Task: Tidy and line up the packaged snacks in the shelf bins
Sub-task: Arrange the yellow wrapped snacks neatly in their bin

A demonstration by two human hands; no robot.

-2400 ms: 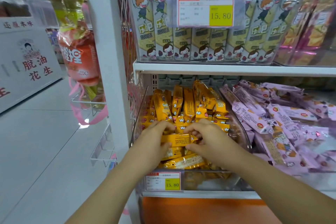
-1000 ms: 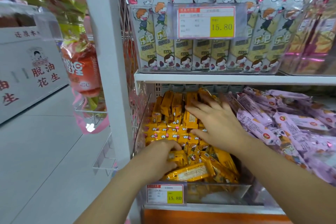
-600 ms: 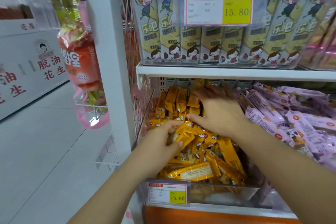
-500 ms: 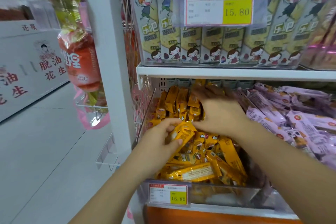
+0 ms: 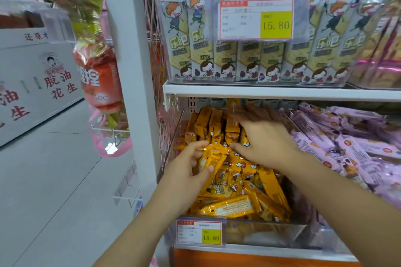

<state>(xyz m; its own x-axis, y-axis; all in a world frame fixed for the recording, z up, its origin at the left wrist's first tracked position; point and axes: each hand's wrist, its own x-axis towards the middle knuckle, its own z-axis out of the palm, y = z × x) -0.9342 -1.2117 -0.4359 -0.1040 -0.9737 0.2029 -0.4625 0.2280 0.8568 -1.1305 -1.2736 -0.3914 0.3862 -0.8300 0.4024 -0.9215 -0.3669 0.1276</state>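
Note:
A clear plastic bin (image 5: 267, 232) on the lower shelf holds several yellow snack packets (image 5: 238, 182), some upright at the back, others lying loose at the front. My left hand (image 5: 184, 171) grips one yellow packet (image 5: 211, 158) near the bin's left side, tilted upward. My right hand (image 5: 262, 136) lies flat with spread fingers on the upright packets at the back of the bin.
Purple snack packets (image 5: 347, 147) fill the bin to the right. The shelf above (image 5: 282, 92) carries a bin of grey-and-yellow packets (image 5: 238, 56) with a price tag (image 5: 256, 19). A white upright post (image 5: 130, 71) and hanging orange bags (image 5: 99, 80) stand to the left.
My left hand has picked one yellow packet out of the front pile and lifted it. My right hand has reached to the back row and stays pressed on it.

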